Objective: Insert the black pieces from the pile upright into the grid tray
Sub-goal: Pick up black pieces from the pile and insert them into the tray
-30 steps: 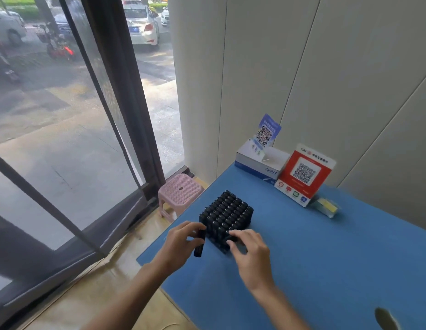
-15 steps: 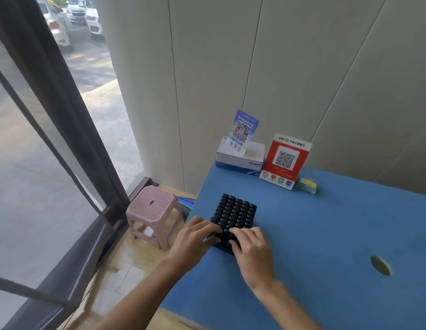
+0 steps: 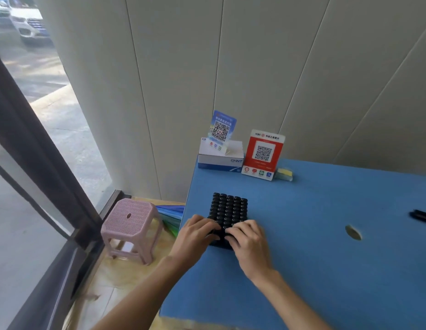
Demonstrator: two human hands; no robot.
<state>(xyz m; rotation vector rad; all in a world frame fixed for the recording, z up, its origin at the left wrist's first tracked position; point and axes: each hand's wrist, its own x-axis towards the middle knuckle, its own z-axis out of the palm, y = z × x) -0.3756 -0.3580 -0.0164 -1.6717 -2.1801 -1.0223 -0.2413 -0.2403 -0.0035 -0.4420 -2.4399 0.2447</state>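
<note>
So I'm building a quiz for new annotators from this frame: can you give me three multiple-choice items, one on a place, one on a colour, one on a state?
1. Where does the black grid tray sit on the blue table top?
A. near its left edge
B. at its far right edge
C. on the white cardboard box

2. What colour is the plastic stool on the floor?
A. green
B. pink
C. yellow

3. How do the black cylindrical pieces in the tray stand?
A. lying flat
B. upright in rows
C. heaped loosely

Answers:
1 A, the tray is close to the table's left edge, under the left hand and right hand.
2 B, its latticed seat and legs are pale pink.
3 B, their round tops show in even rows.
</note>
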